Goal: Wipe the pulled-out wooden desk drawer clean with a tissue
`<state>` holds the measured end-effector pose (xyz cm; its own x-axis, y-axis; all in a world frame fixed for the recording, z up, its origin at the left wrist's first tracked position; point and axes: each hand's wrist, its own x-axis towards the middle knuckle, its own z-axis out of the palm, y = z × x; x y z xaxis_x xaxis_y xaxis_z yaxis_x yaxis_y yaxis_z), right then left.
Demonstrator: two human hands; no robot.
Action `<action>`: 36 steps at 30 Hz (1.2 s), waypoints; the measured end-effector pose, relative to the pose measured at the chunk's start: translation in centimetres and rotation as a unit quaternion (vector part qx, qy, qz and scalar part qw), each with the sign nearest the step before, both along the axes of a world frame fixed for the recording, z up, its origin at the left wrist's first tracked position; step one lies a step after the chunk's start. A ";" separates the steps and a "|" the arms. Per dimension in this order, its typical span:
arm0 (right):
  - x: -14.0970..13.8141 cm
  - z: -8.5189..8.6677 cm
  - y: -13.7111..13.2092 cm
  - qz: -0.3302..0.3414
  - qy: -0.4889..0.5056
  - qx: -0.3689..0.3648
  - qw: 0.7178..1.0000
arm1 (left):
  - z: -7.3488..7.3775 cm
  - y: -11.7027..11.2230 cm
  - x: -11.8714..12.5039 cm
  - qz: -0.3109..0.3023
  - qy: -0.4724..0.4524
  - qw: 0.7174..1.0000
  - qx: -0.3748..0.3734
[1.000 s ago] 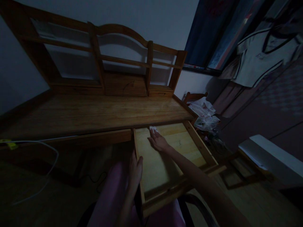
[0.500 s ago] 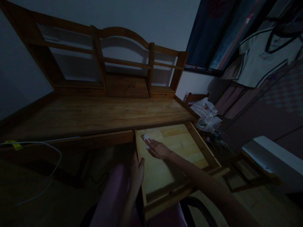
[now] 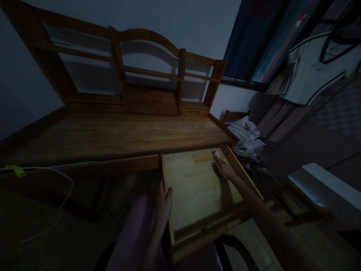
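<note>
A wooden drawer (image 3: 194, 195) is pulled out from under the desk, its pale bottom bare apart from small dark marks. My left hand (image 3: 164, 201) grips the drawer's left side wall, thumb over the top edge and fingers down the outside. Inside, near the back right corner, my right hand (image 3: 224, 169) presses a crumpled white tissue (image 3: 216, 155) against the bottom. The fingers are closed over the tissue, so part of it is hidden.
The wooden desk (image 3: 135, 131) carries a shelf unit (image 3: 152, 101) along the wall. A white cable (image 3: 69, 178) hangs at the left. Plastic bags (image 3: 245, 137) sit beyond the desk's right end, and a stool (image 3: 299, 207) holding a white box (image 3: 329, 192) stands at the right.
My right hand has slid the tissue from the drawer's back left area across to the back right. My left hand keeps its place on the side wall.
</note>
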<state>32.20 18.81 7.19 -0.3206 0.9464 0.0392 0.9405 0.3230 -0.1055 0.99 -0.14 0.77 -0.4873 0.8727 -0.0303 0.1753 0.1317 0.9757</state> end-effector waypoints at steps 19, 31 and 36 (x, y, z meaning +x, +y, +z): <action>-10.8 -0.4 -3.3 -0.004 -0.043 0.016 0.999 | -0.1 0.1 -0.2 -0.003 0.019 1.000 0.009; -19.0 -2.1 -6.1 0.252 0.033 0.104 0.962 | -0.1 0.3 -0.3 -0.006 0.031 0.999 0.009; -16.2 -2.2 -5.7 0.353 0.048 0.084 0.930 | 0.3 0.1 -0.3 -0.011 0.024 1.000 0.010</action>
